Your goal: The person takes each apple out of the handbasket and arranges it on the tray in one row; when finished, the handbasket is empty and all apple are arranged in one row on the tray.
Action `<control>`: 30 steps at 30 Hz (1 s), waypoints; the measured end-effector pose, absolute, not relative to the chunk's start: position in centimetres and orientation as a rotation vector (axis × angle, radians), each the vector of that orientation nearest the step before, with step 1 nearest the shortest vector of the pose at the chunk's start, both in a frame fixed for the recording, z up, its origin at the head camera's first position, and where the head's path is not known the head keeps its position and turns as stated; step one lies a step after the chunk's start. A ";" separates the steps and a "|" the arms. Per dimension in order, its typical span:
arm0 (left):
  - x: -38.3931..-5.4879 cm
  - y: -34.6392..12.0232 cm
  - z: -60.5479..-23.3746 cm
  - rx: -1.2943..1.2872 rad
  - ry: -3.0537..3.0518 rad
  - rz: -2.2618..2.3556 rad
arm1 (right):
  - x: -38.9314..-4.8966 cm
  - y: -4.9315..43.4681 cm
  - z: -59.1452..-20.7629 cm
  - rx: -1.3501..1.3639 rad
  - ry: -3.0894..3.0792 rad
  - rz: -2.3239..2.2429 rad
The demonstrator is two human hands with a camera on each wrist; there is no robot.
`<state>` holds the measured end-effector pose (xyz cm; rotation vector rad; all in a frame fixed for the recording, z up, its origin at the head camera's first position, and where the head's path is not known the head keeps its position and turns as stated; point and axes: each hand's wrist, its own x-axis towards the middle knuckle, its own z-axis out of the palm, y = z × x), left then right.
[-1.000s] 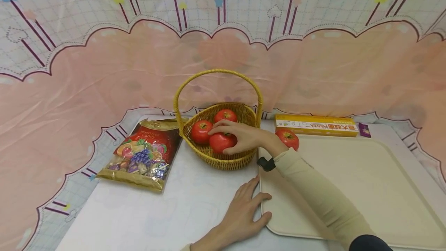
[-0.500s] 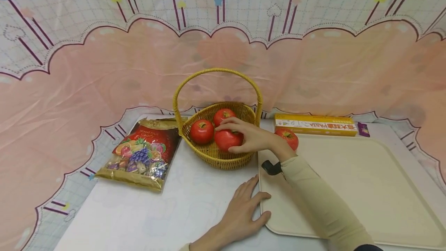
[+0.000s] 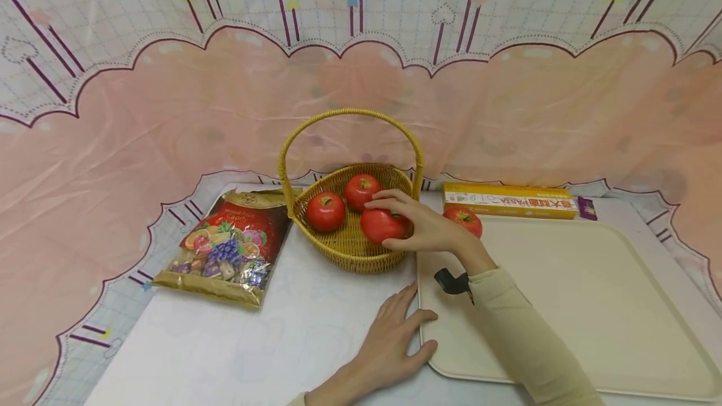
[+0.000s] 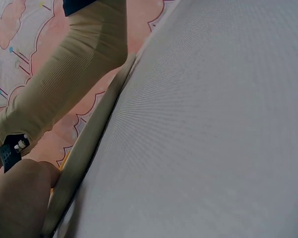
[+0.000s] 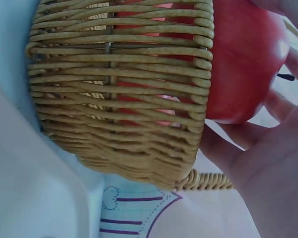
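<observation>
My right hand point(image 3: 425, 225) grips a red apple point(image 3: 385, 225) at the right side of the yellow wicker basket point(image 3: 361, 263). In the right wrist view this apple point(image 5: 246, 64) stands partly above the woven rim, fingers curled around it. Two more red apples, one at the left point(image 3: 326, 212) and one at the back point(image 3: 362, 192), lie inside the basket. My left hand point(image 3: 389, 343) lies with fingers spread at the left edge of a beige tray point(image 3: 564, 306), thumb over its rim. Behind my right forearm another red apple point(image 3: 462, 220) shows at the tray's back left corner.
A red and gold bag of mixed fruit candy point(image 3: 228, 246) lies left of the basket. Behind the tray are a yellow pasta box point(image 3: 510, 200) and a small purple packet point(image 3: 587, 208). The basket's tall handle point(image 3: 352, 111) arches over it, before a patterned cloth backdrop.
My right hand has moved rightward with the apple, from the middle of the basket to its right side, away from the other two. The left hand stays at the tray edge.
</observation>
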<state>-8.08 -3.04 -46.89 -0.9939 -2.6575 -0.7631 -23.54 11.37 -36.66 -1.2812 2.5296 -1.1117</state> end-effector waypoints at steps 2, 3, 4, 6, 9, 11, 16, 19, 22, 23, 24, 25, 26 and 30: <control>-8.2 -3.1 -46.9 -0.994 -2.652 -0.758 | -23.3 11.7 -36.8 -1.272 2.547 -1.133; -8.2 -3.1 -46.9 -0.994 -2.651 -0.758 | -23.1 11.9 -36.8 -1.264 2.555 -1.147; -8.2 -3.1 -46.9 -0.993 -2.649 -0.758 | -22.9 12.0 -36.9 -1.259 2.559 -1.163; -8.2 -3.0 -47.0 -0.992 -2.646 -0.759 | -22.6 12.4 -37.0 -1.248 2.569 -1.197; -8.2 -3.0 -47.1 -0.988 -2.638 -0.758 | -22.0 12.8 -37.0 -1.224 2.580 -1.251; -8.2 -3.0 -47.1 -0.985 -2.632 -0.753 | -21.7 13.0 -37.0 -1.223 2.587 -1.283; -8.1 -3.0 -47.1 -0.982 -2.647 -0.759 | -21.2 13.3 -37.0 -1.212 2.591 -1.354; -8.1 -3.2 -46.9 -0.976 -2.668 -0.760 | -20.9 13.4 -37.0 -1.210 2.606 -1.371; -8.1 -3.4 -46.9 -0.972 -2.668 -0.752 | -20.8 13.6 -36.9 -1.213 2.645 -1.349; -8.1 -3.4 -46.8 -0.974 -2.666 -0.754 | -20.7 13.7 -36.9 -1.220 2.655 -1.342; -8.1 -3.4 -46.8 -0.976 -2.662 -0.756 | -20.7 13.7 -36.8 -1.223 2.665 -1.333; -8.2 -3.4 -46.8 -0.978 -2.656 -0.757 | -20.7 13.8 -36.8 -1.227 2.672 -1.324; -8.2 -3.3 -46.9 -0.981 -2.654 -0.760 | -20.6 13.9 -36.8 -1.231 2.678 -1.316; -8.1 -3.2 -47.0 -0.991 -2.657 -0.766 | -20.3 14.4 -36.8 -1.182 2.685 -1.305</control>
